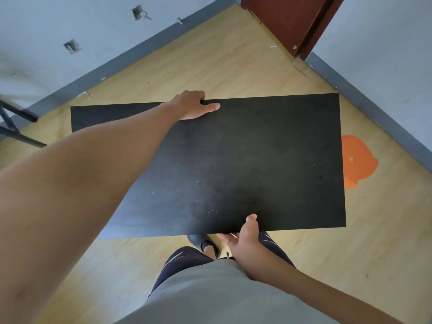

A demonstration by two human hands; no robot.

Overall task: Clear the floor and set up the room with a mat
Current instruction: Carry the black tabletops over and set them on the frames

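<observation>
Right hand (244, 232) pinches near long edge of black mat (245, 164) — left hand (192, 105) clamps far edge. Mat held flat above wood floor (233, 61), long axis left-right, near room corner.

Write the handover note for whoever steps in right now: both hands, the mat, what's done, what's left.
Left hand: gripping the far edge of the black mat.
Right hand: gripping the near edge, thumb on top.
Mat: held flat above the wooden floor, near the corner by the brown door.
Orange shape lies on the floor just beyond the mat's right edge.
Done: mat picked up.
Left: lay it flat on the floor.
</observation>
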